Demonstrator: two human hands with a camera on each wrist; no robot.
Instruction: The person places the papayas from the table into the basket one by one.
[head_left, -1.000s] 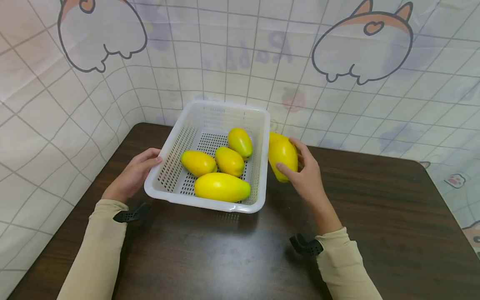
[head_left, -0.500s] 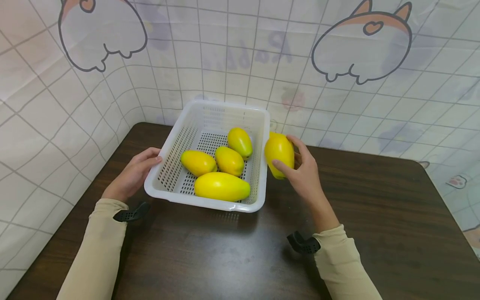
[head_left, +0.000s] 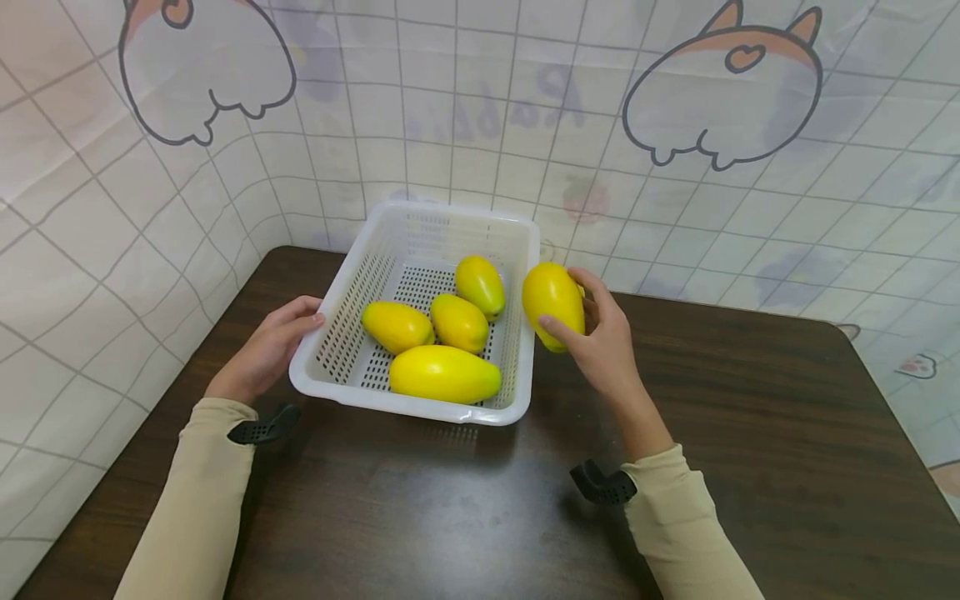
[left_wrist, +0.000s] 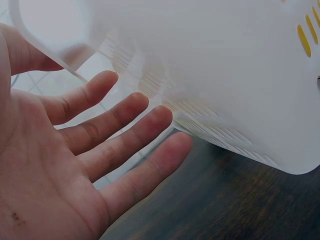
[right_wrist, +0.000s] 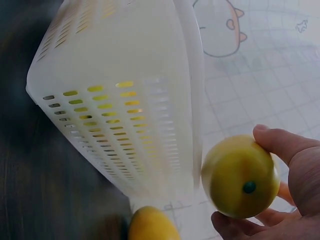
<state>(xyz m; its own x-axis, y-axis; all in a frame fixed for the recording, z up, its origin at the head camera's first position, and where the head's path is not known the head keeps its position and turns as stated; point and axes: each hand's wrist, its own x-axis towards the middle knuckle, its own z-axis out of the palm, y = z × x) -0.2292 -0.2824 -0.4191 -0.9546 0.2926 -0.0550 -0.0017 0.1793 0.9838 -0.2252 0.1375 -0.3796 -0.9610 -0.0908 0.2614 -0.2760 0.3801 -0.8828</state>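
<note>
In the head view, my left hand holds the left rim of a white slotted basket. The left wrist view shows this hand's thumb at the rim and its other fingers spread, fairly straight, along the outer wall. Several yellow papayas with greenish tips, one of them longer, lie inside. My right hand grips another yellow papaya between thumb and fingers, beside the basket's right rim. The right wrist view shows this papaya's green end spot.
One more yellow papaya sits outside the basket in the right wrist view, mostly hidden by the right hand in the head view. The dark wooden table meets a white grid-patterned cloth behind and at the left.
My right hand has lifted its papaya slightly and shifted left, toward the basket's right rim. Another papaya now shows a sliver behind that hand. The left hand and the basket stay still.
</note>
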